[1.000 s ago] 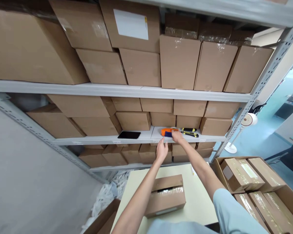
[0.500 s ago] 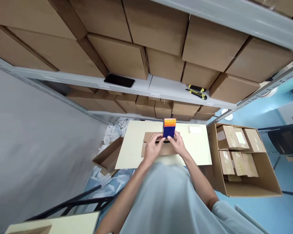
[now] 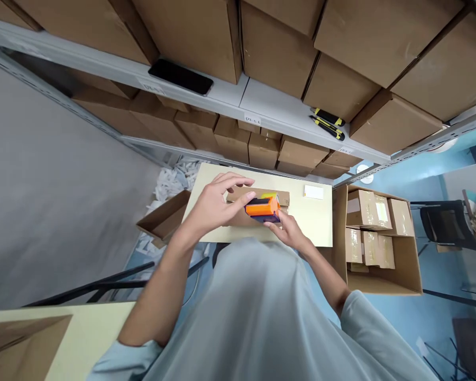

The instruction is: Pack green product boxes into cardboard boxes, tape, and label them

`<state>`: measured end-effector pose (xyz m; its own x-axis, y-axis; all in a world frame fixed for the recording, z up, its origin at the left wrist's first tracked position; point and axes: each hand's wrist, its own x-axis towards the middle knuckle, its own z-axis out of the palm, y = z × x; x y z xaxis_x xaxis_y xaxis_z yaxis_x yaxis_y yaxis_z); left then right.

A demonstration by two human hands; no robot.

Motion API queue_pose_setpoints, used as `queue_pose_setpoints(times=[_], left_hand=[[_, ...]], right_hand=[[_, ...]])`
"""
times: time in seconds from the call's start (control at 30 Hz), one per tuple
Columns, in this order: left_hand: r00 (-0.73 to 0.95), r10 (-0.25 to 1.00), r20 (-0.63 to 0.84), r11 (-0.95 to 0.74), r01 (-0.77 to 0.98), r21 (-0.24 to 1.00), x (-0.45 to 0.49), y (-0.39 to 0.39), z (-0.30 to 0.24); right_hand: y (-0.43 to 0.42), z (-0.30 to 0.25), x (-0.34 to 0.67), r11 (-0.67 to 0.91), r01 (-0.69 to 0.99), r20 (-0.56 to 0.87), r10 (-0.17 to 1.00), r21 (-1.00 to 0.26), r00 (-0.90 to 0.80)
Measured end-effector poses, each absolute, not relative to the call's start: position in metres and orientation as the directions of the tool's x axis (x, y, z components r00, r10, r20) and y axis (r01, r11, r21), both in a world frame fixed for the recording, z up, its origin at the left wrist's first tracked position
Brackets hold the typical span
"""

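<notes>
A small orange and dark blue item (image 3: 262, 208) lies tilted sideways in my right hand (image 3: 289, 230), whose fingers and thumb close on its right end. A yellow, round-looking part shows behind it; I cannot make out its exact kind. My left hand (image 3: 218, 201) is open at the item's left end, fingers stretched above and thumb apart from them. The thumb tip is very near the item; whether it touches is unclear. Beneath both hands lies a flat brown cardboard box (image 3: 238, 233), partly hidden by them, on the pale table (image 3: 317, 227).
A small white box (image 3: 313, 192) lies at the table's right. Two yellow-black utility knives (image 3: 327, 124) and a black phone (image 3: 181, 76) rest on the shelf above. A large carton (image 3: 384, 286) with several taped boxes stands right; an open carton (image 3: 164, 217) stands left among white scraps.
The item has turned from upright to lying sideways. My left hand has let go of it and opened out to the left, while my right hand keeps hold. The view has shifted.
</notes>
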<state>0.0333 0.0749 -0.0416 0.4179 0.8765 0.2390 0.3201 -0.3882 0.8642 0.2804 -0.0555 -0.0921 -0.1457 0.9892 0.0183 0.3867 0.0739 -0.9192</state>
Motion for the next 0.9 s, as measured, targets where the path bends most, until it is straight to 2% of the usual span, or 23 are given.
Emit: queue_pose_setpoints(times=[0.17,0.33,0.47,0.6,0.7,0.8,0.9], left_hand=[[0.464,0.878,0.12,-0.261,0.252,0.932,0.023,0.07,-0.065],[0.534,0.841,0.081,-0.263,0.273,0.925,0.031,0.052,-0.036],[0.444,0.896,0.005,-0.183,0.359,0.915,0.034,0.041,-0.031],[0.263,0.964,-0.043,-0.07,0.405,0.912,0.029,0.027,-0.063],[0.133,0.98,-0.147,0.091,0.359,0.929,0.028,0.008,-0.092],[0.112,0.956,-0.27,0.235,0.257,0.937,0.026,-0.01,-0.109],[0.003,0.961,-0.275,0.27,0.191,0.944,0.008,-0.011,-0.118]], right_hand=[[-0.059,-0.084,0.296,0.167,0.501,0.048,0.969,-0.849,-0.242],[-0.06,-0.08,0.3,0.137,0.537,-0.007,0.966,-0.832,-0.258],[-0.061,-0.084,0.289,-0.058,0.513,-0.18,0.965,-0.856,-0.191],[-0.056,-0.082,0.277,-0.277,0.487,-0.391,0.908,-0.829,-0.149],[-0.048,-0.067,0.279,-0.312,0.587,-0.518,0.826,-0.747,-0.221],[-0.039,-0.046,0.288,-0.328,0.634,-0.632,0.698,-0.701,-0.337],[-0.026,-0.026,0.301,-0.295,0.728,-0.7,0.628,-0.619,-0.34]])
